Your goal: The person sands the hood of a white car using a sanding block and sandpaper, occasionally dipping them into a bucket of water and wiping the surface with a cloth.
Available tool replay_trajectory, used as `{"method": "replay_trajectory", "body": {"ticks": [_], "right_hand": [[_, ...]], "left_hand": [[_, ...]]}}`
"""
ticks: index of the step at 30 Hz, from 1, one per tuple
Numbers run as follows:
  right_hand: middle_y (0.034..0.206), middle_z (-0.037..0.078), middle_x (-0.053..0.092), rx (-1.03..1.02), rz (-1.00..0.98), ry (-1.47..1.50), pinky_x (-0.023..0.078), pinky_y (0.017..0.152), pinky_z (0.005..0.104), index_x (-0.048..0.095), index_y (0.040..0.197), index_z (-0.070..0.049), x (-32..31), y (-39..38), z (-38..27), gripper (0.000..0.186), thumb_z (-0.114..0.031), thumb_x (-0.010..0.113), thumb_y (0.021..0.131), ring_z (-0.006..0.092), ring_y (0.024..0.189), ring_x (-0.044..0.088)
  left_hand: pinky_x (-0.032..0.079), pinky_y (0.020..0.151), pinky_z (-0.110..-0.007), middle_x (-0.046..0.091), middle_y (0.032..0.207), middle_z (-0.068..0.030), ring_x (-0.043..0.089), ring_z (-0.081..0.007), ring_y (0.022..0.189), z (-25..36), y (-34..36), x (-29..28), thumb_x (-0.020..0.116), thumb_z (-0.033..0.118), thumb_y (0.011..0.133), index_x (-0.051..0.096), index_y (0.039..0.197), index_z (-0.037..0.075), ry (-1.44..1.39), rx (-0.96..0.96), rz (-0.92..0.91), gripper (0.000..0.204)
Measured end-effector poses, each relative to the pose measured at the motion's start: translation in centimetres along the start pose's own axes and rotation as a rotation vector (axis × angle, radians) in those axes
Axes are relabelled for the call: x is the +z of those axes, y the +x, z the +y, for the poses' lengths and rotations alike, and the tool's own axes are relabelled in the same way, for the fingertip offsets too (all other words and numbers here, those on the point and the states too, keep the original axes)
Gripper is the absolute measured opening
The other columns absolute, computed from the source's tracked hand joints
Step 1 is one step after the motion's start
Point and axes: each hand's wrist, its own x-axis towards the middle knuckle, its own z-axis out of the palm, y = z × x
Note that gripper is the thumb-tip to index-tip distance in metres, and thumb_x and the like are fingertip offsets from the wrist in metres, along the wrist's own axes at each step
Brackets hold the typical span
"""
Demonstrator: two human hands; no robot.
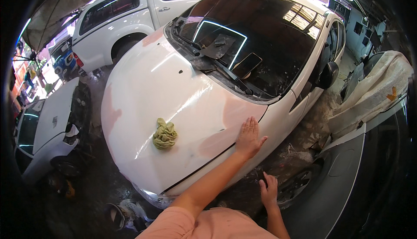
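My left hand (249, 140) lies flat, fingers stretched out, on the edge of a white car's hood (178, 104), across the gap beside the fender. Just ahead of its fingers, a dull pink patch (241, 114) shows in the white paint. My right hand (269, 189) hangs low beside the car, its fingers loosely bent and apart, with nothing visible in it. A crumpled yellow-green cloth (164, 134) rests on the hood, left of my left hand. At the base of the windshield lie a phone (247, 65) and dark sheets (218, 46) with a small block on them.
Close on my right stands a dark grey car (334, 174). Behind it is a cover-draped vehicle part (375, 87). A white pickup (113, 26) is parked beyond the hood, and another light-coloured car (52, 117) at left. A bucket (115, 216) sits on the floor near the front bumper.
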Motion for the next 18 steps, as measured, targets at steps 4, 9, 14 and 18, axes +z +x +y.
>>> {"method": "replay_trajectory", "body": {"ticks": [4, 9, 14, 18], "right_hand": [[0.125, 0.016, 0.064, -0.069, 0.141, -0.06, 0.047, 0.101, 0.0483, 0.068, 0.137, -0.008, 0.8, 6.0, -3.4, 0.04, -0.014, 0.071, 0.098, 0.0382, 0.114, 0.059], [0.125, 0.011, 0.065, -0.218, 0.157, -0.151, 0.048, 0.098, 0.0499, 0.069, 0.137, -0.016, 4.7, 13.1, -8.1, 0.045, -0.015, 0.075, 0.093, 0.0372, 0.111, 0.06], [0.125, 0.01, 0.065, -0.263, 0.131, -0.285, 0.049, 0.093, 0.0506, 0.07, 0.136, -0.021, 7.5, 15.6, -11.3, 0.043, -0.016, 0.074, 0.093, 0.0367, 0.109, 0.06], [0.124, 0.008, 0.066, -0.226, 0.134, -0.484, 0.05, 0.092, 0.0509, 0.068, 0.136, -0.023, 8.0, 19.6, -10.2, 0.04, -0.018, 0.07, 0.096, 0.0355, 0.109, 0.061]], "left_hand": [[0.021, 0.131, -0.052, 0.035, 0.169, -0.025, 0.029, -0.0371, 0.16, -2.9, -3.1, -2.6, 0.049, 0.057, 0.107, 0.039, 0.159, -0.005, 0.001, 0.008, -0.061, 0.081], [0.022, 0.13, -0.052, 0.036, 0.169, -0.0231, 0.031, -0.0365, 0.159, -6.8, -8.2, -7.3, 0.054, 0.052, 0.107, 0.039, 0.16, -0.003, 0.062, -0.063, -0.062, 0.078], [0.022, 0.13, -0.053, 0.035, 0.169, -0.0233, 0.032, -0.0365, 0.159, -9.3, -11.7, -10.2, 0.055, 0.049, 0.106, 0.039, 0.159, -0.004, 0.13, -0.125, -0.087, 0.077], [0.021, 0.13, -0.055, 0.034, 0.17, -0.023, 0.03, -0.0366, 0.159, -11.5, -14.4, -12.0, 0.057, 0.047, 0.105, 0.038, 0.16, -0.004, 0.178, -0.163, -0.126, 0.078]]}}
